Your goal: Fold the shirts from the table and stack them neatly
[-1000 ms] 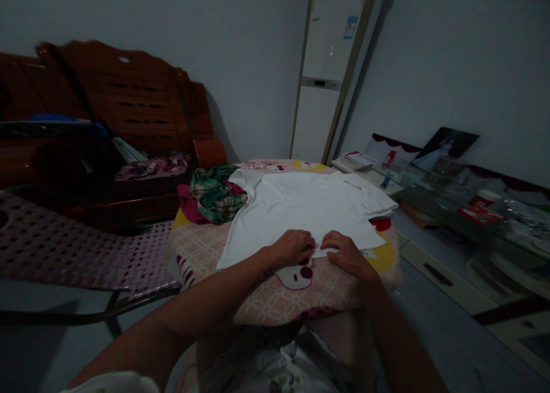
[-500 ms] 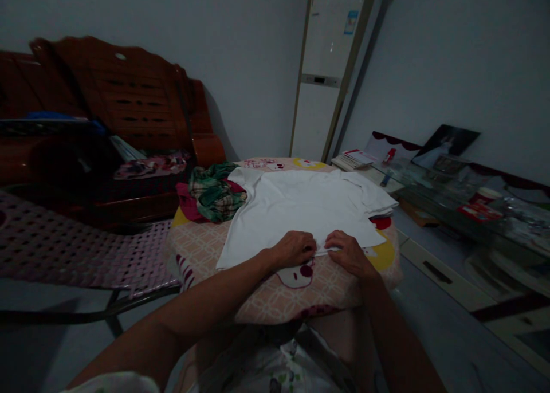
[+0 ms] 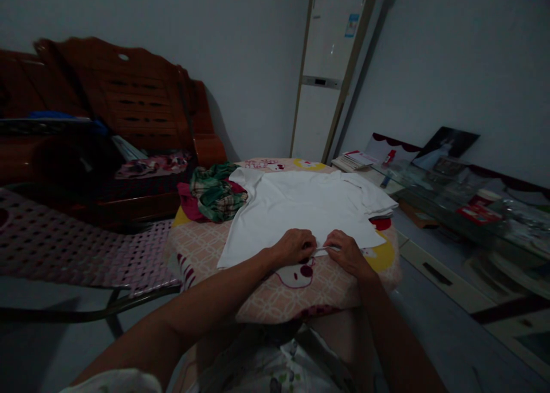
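Observation:
A white T-shirt lies spread over a round table with a patterned pink and yellow cloth. Its near hem faces me. My left hand pinches the hem near its middle, fingers curled. Just to the right, my right hand pinches the same hem between thumb and fingers. A short stretch of raised hem shows between the two hands. Beside the shirt's left sleeve sits a crumpled heap of green plaid and magenta clothing.
A woven chair stands at the left, before a carved wooden sofa with clothes on it. Along the right runs a glass-topped cabinet with papers, a cup and a framed photo. A tall white air conditioner stands at the back.
Both hands stay at the near hem. The bit of hem between them is lifted slightly and drawn into a small ridge. The rest of the shirt lies as before.

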The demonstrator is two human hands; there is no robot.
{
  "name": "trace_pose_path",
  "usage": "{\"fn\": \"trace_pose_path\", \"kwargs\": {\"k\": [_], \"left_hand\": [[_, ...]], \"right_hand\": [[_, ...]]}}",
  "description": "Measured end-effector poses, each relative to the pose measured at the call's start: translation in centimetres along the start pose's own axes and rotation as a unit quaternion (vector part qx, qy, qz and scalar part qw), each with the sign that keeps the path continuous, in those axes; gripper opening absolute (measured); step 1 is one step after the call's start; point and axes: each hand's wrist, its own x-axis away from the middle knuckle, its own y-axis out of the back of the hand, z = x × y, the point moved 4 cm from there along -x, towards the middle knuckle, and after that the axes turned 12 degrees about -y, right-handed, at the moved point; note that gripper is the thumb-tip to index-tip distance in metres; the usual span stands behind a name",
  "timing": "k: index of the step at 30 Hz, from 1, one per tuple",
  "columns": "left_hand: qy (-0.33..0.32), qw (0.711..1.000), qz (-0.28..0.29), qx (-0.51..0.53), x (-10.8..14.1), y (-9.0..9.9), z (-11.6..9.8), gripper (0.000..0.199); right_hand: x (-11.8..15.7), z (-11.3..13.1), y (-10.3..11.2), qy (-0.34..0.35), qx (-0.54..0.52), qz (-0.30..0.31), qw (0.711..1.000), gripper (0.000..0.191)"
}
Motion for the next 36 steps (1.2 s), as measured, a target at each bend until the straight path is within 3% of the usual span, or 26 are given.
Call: {"fn": "trace_pose_path", "kwargs": {"k": [9, 14, 16, 21, 27, 29, 32, 36], "left_hand": [[-0.054, 0.996, 0.063, 0.009, 0.0, -0.7, -0.4, 0.014], [-0.089, 0.993, 0.049, 0.059, 0.0, -0.7, -0.6, 0.017], [-0.075, 0.994, 0.032, 0.070, -0.2, -0.1, 0.1, 0.021], [0.066, 0.996, -0.016, -0.062, -0.9, 3.1, 4.7, 0.021], [0.227, 0.954, -0.085, -0.177, -1.0, 8.3, 11.9, 0.030], [0.248, 0.947, -0.079, -0.186, -1.2, 8.7, 13.8, 0.032], [0.243, 0.951, -0.045, -0.184, -1.5, 7.6, 16.4, 0.033], [0.255, 0.948, -0.010, -0.190, -0.7, 6.6, 20.8, 0.034]], "right_hand": [[0.3, 0.6, 0.4, -0.020, -0.023, 0.024, 0.999, 0.019], [-0.7, 1.5, 0.4, -0.046, -0.002, 0.056, 0.997, 0.018], [-1.8, 2.0, 0.5, -0.063, 0.008, 0.053, 0.997, 0.018], [-6.4, 3.0, -0.6, -0.007, 0.064, 0.068, 0.996, 0.018], [-10.4, 3.7, -5.6, 0.093, 0.093, 0.100, 0.986, 0.018], [-10.1, 4.3, -7.5, 0.136, 0.088, 0.114, 0.980, 0.030], [-8.6, 4.8, -9.8, 0.161, 0.129, 0.161, 0.965, 0.050], [-7.1, 4.5, -10.5, 0.164, 0.167, 0.183, 0.955, 0.057]]}}
